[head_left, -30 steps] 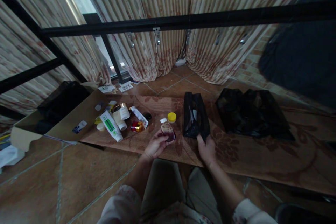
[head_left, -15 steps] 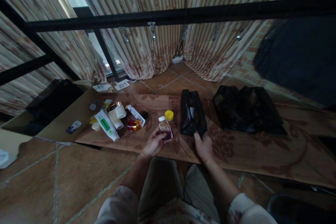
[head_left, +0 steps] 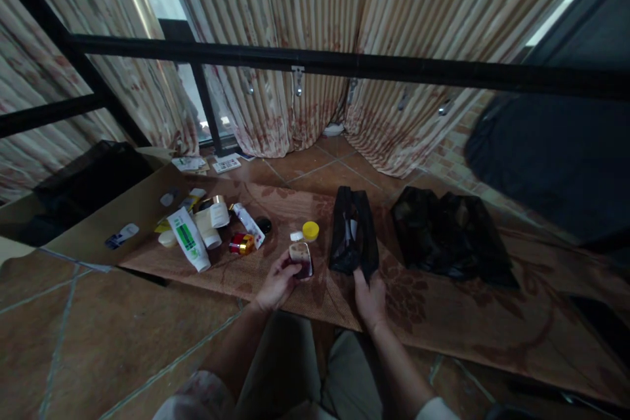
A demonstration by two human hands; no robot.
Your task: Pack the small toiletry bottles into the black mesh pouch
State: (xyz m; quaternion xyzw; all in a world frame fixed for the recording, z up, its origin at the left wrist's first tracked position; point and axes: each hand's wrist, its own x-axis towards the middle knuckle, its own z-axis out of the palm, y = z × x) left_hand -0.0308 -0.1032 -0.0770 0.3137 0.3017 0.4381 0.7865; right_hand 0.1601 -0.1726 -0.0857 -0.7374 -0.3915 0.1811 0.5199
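The fingers of the left hand [head_left: 276,283] are closed around a small clear container [head_left: 301,260] with dark content, and the thumb lies across its front. This container is close to the near edge of the bench [head_left: 322,295]; I cannot tell if its bottom touches the cloth. The fingers of the right hand [head_left: 372,296] are gripping the near lower part of a narrow black bag [head_left: 367,230], although the bag hides some of them.

Compared with half a second ago, only the viewpoint changes clearly: the head turns a little, so the container and the bag appear lower and more to the left. Both hands keep the same holds, and this means, in my judgement, that the handling is at the same stage, with the container outside the bag and near it.

Just beyond the container there is a yellow lid [head_left: 310,231], with a small white piece [head_left: 296,236] beside it. Toward the left end of the bench lie a black round thing [head_left: 264,225], a red and gold jar [head_left: 241,244], a thin tube [head_left: 250,226], a pale bottle [head_left: 220,212] and a white and green tube [head_left: 188,239]. A cardboard box [head_left: 142,215] is at this left end. On the right side, along the far edge, rests a wider black bag [head_left: 445,230]
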